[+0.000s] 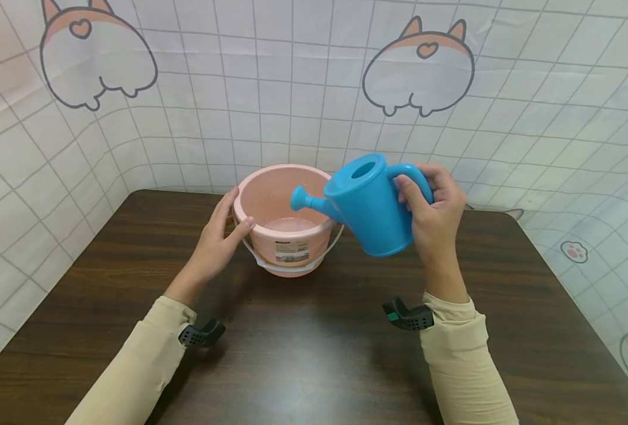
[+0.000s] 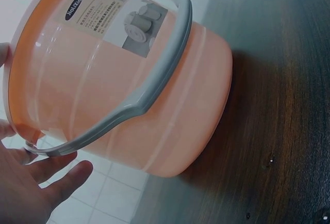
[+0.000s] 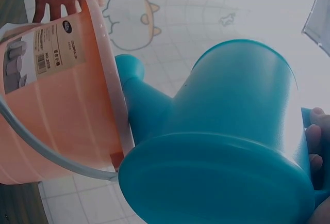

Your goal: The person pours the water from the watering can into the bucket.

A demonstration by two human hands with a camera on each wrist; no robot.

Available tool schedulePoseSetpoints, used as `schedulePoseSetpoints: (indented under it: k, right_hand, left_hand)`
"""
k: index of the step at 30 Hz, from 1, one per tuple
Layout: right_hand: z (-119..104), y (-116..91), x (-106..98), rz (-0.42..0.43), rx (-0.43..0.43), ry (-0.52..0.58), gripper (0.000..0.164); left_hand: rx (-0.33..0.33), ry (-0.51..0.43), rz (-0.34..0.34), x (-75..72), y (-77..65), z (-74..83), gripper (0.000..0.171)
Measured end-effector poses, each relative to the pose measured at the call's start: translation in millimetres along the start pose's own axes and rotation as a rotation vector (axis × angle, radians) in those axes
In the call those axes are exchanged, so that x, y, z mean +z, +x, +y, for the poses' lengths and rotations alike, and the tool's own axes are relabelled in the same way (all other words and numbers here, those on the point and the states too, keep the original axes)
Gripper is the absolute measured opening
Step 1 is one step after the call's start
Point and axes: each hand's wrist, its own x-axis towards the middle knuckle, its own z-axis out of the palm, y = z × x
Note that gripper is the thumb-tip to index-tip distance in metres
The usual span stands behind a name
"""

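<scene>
A pink bucket (image 1: 293,242) stands upright on the table with its pale handle hanging down in front. What looks like shallow water shows at its bottom. My left hand (image 1: 214,239) rests against the bucket's left side, thumb and forefinger at the rim, the other fingers loosely spread outside. On the right, my right hand (image 1: 438,206) grips the loop handle of a blue watering can (image 1: 378,206), which is held above the table and tilted left. The can's spout (image 1: 311,202) reaches over the bucket's right rim. No stream from the spout shows.
The dark wooden table (image 1: 303,354) carries a few small drops near the left sleeve. A white grid-patterned cloth (image 1: 293,77) with cartoon prints hangs behind and beside the table. Each wrist wears a black band, the right one (image 1: 409,316) near the table's middle.
</scene>
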Motion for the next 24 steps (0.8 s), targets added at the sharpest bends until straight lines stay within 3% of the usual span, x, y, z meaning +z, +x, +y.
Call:
schedulePoseSetpoints:
  k: [24]
  right_hand:
    - [1.6, -0.1, -0.1, 0.000, 0.010, 0.007, 0.007]
  left_hand:
    - [0.003, 0.012, 0.002, -0.2, 0.3, -0.9, 0.069]
